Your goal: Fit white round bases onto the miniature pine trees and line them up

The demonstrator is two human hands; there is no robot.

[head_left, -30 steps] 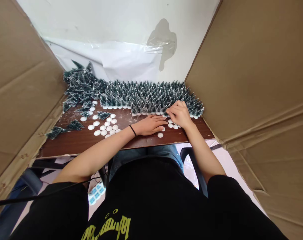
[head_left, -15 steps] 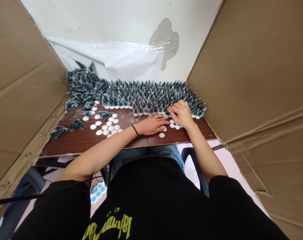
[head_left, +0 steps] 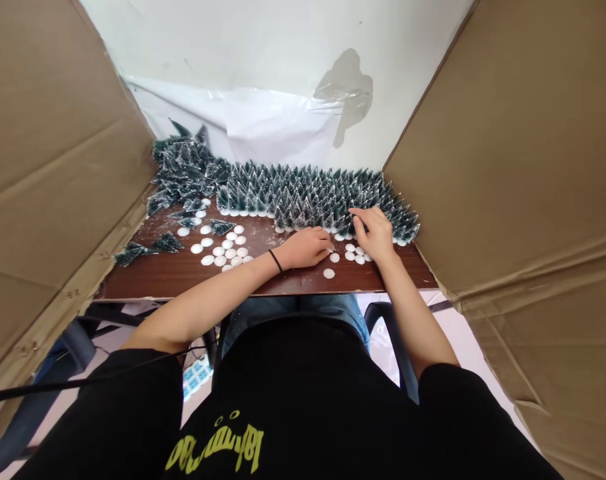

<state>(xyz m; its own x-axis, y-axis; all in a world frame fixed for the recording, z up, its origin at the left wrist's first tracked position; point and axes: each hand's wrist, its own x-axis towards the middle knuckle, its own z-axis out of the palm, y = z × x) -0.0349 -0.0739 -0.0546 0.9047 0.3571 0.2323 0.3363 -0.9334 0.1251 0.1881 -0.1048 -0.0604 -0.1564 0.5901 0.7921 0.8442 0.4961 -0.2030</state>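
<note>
My left hand (head_left: 307,248) is low over the table front, its fingers curled down and pinched at the edge of a white disc (head_left: 331,251). Close by lie two more loose white discs, one of them (head_left: 329,273) nearer the table edge. My right hand (head_left: 375,232) is at the front of a dense block of small frosted toy pine trees (head_left: 303,193) on white bases. Its index finger and thumb are apart beside the treetops, and I see nothing held between them. A small cluster of white discs (head_left: 359,255) lies below that hand.
On the left, a heap of toy trees (head_left: 183,163) lies jumbled, with a few fallen trees (head_left: 167,243) in front. Several white discs (head_left: 230,253) spread over the brown table (head_left: 147,283). Cardboard walls (head_left: 523,167) flank both sides; a white wall (head_left: 263,47) stands behind.
My left hand has gone from flat, stretched fingers to a curled pinch. My right hand's finger and thumb have parted by the trees. The view has shifted slightly.
</note>
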